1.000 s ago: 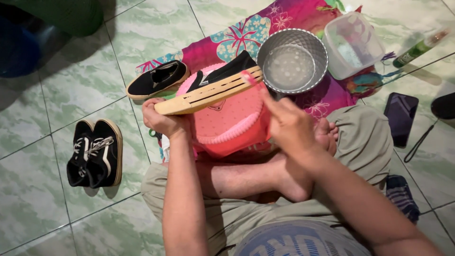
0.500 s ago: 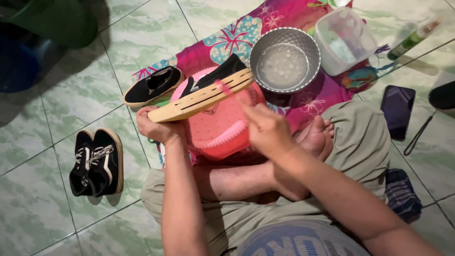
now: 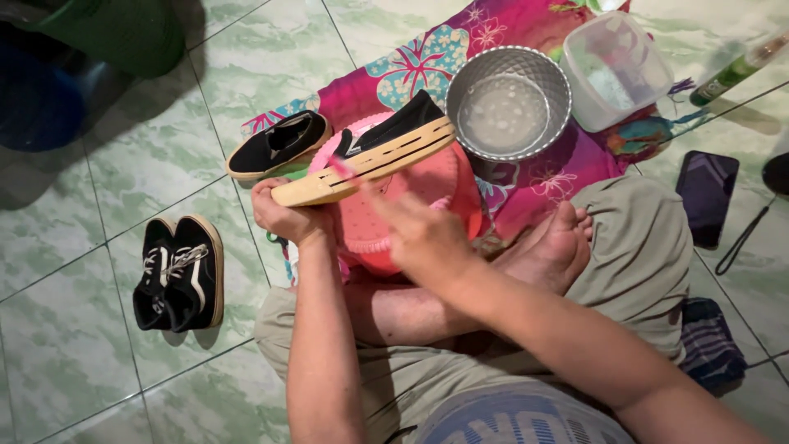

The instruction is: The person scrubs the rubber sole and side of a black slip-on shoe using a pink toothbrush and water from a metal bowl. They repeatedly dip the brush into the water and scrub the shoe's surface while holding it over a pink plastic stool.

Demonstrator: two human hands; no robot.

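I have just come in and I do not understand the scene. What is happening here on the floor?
A person sits cross-legged on the tiled floor. The left hand holds a black shoe with a tan sole on its side over a pink tub. The right hand, blurred, holds something thin and pink against the sole. A metal bowl stands on a flowered cloth; more shoes lie nearby.

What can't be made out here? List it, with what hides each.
Head view only:
- Right hand: motion-blurred; the thin pink thing at its fingertips can't be identified.
- Pink basin: inside hidden by the black shoe and that hand.
- Green bottle: cut off by the right edge.
- Clear tub: contents hazy.
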